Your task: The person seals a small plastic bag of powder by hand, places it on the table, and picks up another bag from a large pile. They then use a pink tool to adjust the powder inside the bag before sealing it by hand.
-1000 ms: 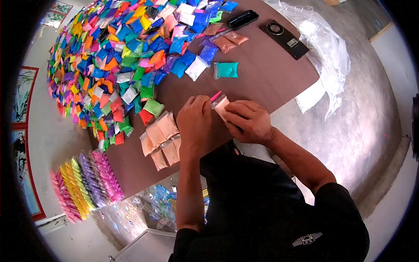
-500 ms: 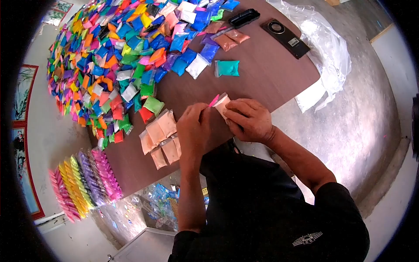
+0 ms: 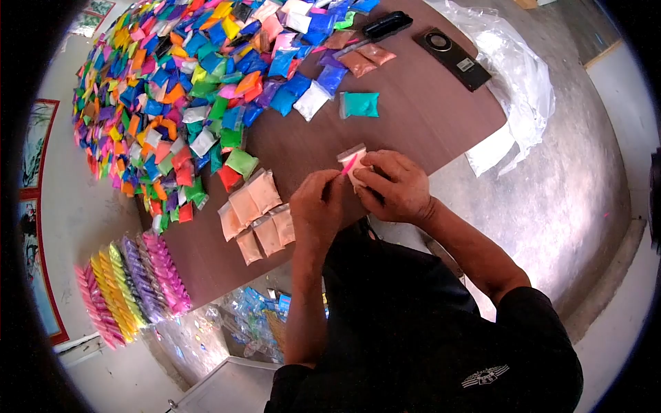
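Lower half of the pale packet point(image 3: 352, 157), behind the curled fingers point(image 3: 372, 179).

Bright, even daylight with soft shadows. The right hand point(image 3: 396, 186) is sharp. Fisheye bending and a black vignette ring the edges. Beyond the grip to the right, a clear plastic sheet point(image 3: 523, 89) glares white and the polished grey surface point(image 3: 571, 206) shines.

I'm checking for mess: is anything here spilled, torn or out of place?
No spill or tear shows. One teal packet lies alone on the table, apart from the coloured pile. The right hand holds a small bag, the left hand a pink stick against it.
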Available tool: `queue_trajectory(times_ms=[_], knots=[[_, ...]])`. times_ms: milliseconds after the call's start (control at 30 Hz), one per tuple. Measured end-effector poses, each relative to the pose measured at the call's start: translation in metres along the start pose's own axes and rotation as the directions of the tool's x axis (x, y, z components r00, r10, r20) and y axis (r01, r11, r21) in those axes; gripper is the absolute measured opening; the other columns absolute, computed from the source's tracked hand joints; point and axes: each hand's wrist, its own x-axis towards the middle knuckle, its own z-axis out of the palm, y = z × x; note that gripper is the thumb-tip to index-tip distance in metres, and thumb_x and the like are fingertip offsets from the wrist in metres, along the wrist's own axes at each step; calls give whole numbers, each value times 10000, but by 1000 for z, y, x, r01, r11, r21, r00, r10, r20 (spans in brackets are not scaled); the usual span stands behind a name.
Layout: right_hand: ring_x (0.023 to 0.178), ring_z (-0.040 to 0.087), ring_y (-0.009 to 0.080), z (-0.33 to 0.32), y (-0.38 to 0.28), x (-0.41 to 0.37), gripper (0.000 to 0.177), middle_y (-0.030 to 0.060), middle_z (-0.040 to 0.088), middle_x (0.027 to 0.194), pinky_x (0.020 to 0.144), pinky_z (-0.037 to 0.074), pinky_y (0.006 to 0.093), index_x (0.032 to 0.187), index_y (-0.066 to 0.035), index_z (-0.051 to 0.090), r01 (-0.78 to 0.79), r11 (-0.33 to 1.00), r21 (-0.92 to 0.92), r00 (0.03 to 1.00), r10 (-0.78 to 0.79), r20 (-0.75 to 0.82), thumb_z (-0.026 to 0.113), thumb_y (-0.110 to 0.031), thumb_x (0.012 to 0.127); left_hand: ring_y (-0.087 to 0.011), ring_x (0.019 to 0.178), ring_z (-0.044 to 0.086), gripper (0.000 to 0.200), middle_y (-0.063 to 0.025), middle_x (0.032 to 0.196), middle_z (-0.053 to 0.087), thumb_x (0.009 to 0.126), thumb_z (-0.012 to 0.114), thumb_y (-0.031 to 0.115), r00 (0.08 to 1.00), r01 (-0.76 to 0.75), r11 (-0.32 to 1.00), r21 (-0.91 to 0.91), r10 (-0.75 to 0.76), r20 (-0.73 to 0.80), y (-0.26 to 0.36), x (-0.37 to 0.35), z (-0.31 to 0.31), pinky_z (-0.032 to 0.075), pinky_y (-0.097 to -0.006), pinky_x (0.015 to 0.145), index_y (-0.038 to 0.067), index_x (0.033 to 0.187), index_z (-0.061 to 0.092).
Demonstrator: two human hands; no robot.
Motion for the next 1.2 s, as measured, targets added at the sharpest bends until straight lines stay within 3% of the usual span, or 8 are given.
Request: queue_trajectory(times_ms=[233,333,467,567,733,933,1033,1200], knots=[[1051,705,333,0,1,0,278,118,686,1162,915,586,436,1115,-82,714,9,1000,-17,1000,-9,-1,783,-166,859,-349,792,708,63,-175,899,714,952,720,53,992,120,992,42,-118,-49,-2,2,-7,554,-392,716,3,983,699],[1034,708,337,0,1,-1,271,122,686,1148,911,586,433,1107,-77,712,-14,1000,-6,1000,14,-10,781,-156,857,-350,796,709,66,-177,893,710,953,722,57,999,24,999,-26,-25,-25,5,-2,-5,553,-392,711,2,973,693],[1022,710,341,1,0,1,269,124,686,1134,906,587,434,1095,-70,708,-3,1000,1,1000,3,-19,788,-157,853,-341,797,713,65,-176,895,713,948,727,52,999,35,998,-45,-35,1,-3,-9,1,554,-391,710,2,975,696],[1036,708,348,1,1,1,276,133,686,1139,909,587,434,1097,-60,702,-9,1000,4,1000,9,-16,789,-155,853,-335,803,719,61,-177,908,719,946,724,44,997,72,991,110,-68,-39,-8,-9,-1,560,-385,724,2,982,701],[1028,715,364,1,-1,6,251,156,706,1115,912,596,435,1058,-33,709,0,1000,-4,999,0,-54,767,-131,834,-346,785,718,80,-182,893,715,953,727,76,996,89,993,-80,-89,-2,4,-11,-3,561,-394,706,4,972,699],[1017,713,360,1,3,-1,225,163,705,1120,891,592,446,1044,-27,713,0,999,-46,1000,0,-12,738,-135,848,-317,785,733,88,-182,889,726,958,729,84,994,101,993,63,-98,-41,-6,-11,5,564,-373,711,1,969,705],[978,706,344,0,1,1,231,157,696,1085,845,588,427,1047,-37,719,-7,999,-52,1000,6,-10,754,-166,858,-313,787,738,92,-182,894,730,958,726,83,986,165,986,5,-165,2,5,-10,-2,565,-378,712,-5,970,703],[929,692,320,3,-2,2,258,144,681,1041,811,577,414,1049,-52,726,-57,996,-68,997,53,-56,782,-228,869,-323,774,732,88,-183,890,729,960,721,80,994,112,992,-53,-112,14,6,-15,1,564,-383,705,-5,969,700]])
